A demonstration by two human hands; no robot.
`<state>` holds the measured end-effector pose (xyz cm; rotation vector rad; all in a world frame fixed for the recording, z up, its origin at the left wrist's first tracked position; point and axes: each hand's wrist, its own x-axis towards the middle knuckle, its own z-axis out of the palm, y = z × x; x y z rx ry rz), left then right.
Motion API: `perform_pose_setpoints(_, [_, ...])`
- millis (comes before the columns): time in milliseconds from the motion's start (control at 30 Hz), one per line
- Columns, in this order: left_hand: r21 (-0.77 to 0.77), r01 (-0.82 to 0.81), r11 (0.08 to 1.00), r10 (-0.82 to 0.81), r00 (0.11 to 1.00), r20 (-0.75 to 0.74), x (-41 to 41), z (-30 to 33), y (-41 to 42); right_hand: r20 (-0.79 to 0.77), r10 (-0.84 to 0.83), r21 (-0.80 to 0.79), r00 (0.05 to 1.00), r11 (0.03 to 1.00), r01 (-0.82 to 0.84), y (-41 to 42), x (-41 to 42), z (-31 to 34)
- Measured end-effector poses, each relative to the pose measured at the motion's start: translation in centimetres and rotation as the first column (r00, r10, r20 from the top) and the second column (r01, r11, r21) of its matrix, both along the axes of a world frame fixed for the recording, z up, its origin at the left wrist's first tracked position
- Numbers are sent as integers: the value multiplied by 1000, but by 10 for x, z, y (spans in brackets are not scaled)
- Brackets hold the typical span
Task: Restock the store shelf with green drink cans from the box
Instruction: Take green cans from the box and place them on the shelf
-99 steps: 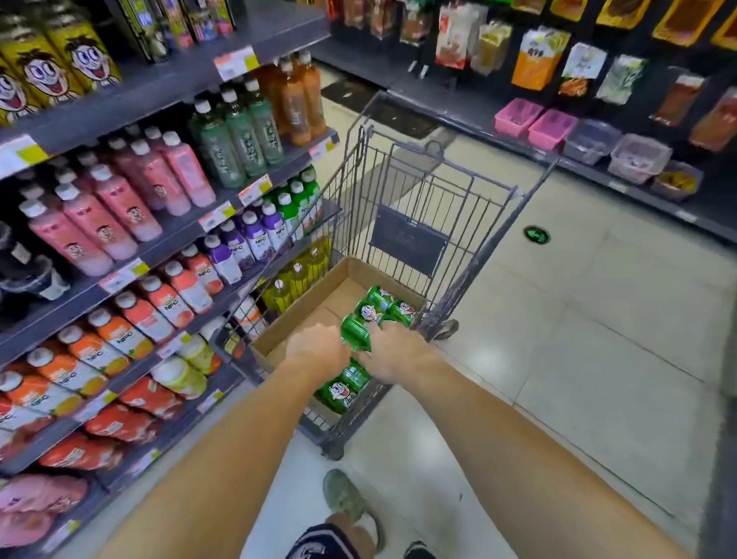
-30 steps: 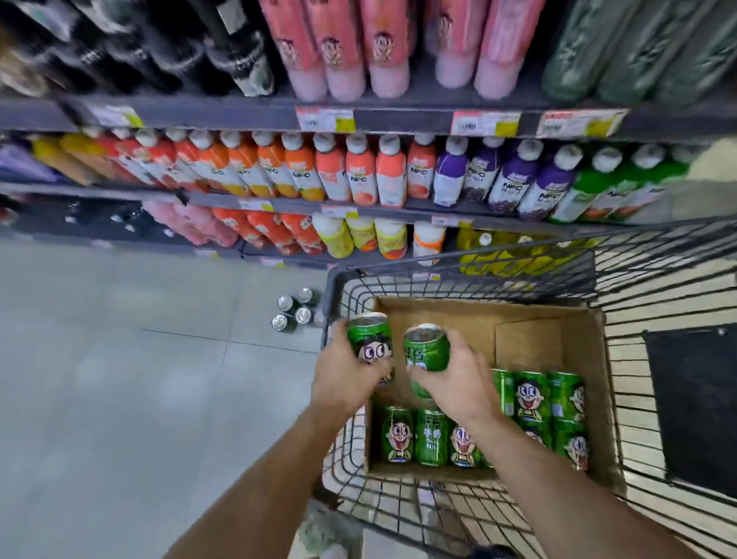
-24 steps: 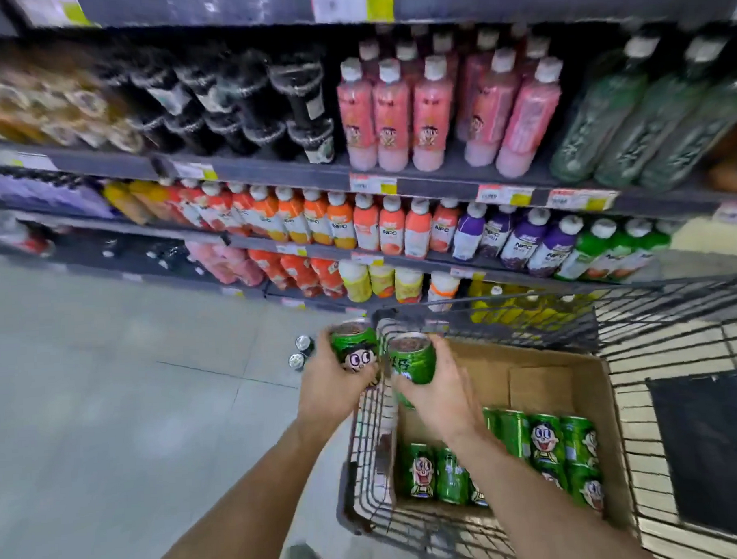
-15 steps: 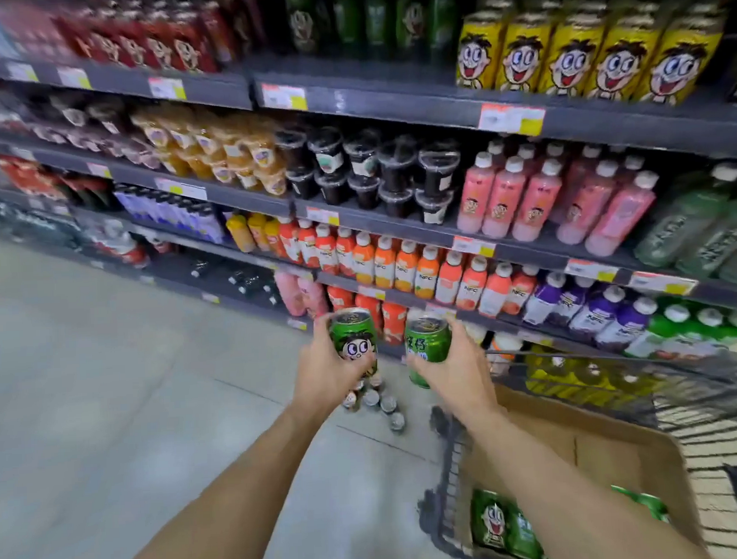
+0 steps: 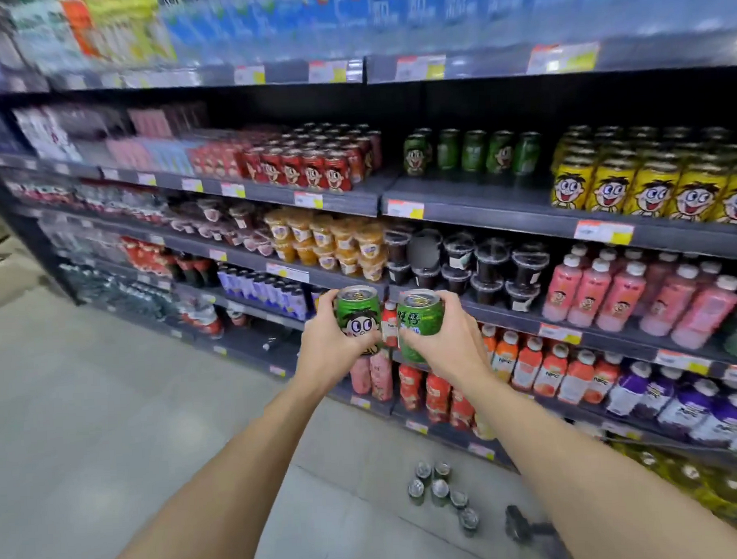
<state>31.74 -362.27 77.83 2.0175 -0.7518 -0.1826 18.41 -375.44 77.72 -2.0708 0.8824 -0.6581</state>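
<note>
Fingers [image 5: 324, 319] of the left hand [image 5: 328, 348] wrap one upright green can [image 5: 357, 318]; the right hand [image 5: 443, 348] clamps another [image 5: 419, 323]. Their slot, the sparse green row [image 5: 471, 150], lies up and rightward, nearer the right hand.

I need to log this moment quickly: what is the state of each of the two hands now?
Left hand: grips a green metal drink can with a cartoon face.
Right hand: grips a second green metal drink can showing printed characters.
</note>
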Motion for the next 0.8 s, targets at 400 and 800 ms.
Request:
perform_pose_setpoints(400, [-47, 139, 989, -134, 986, 104, 76, 63, -61, 98, -78, -95, 992, 992, 87, -60, 67, 55])
perform_pose_setpoints(800, [-65, 283, 957, -273, 953, 132, 167, 91, -225, 136, -211, -91, 968, 970, 224, -198, 148, 74])
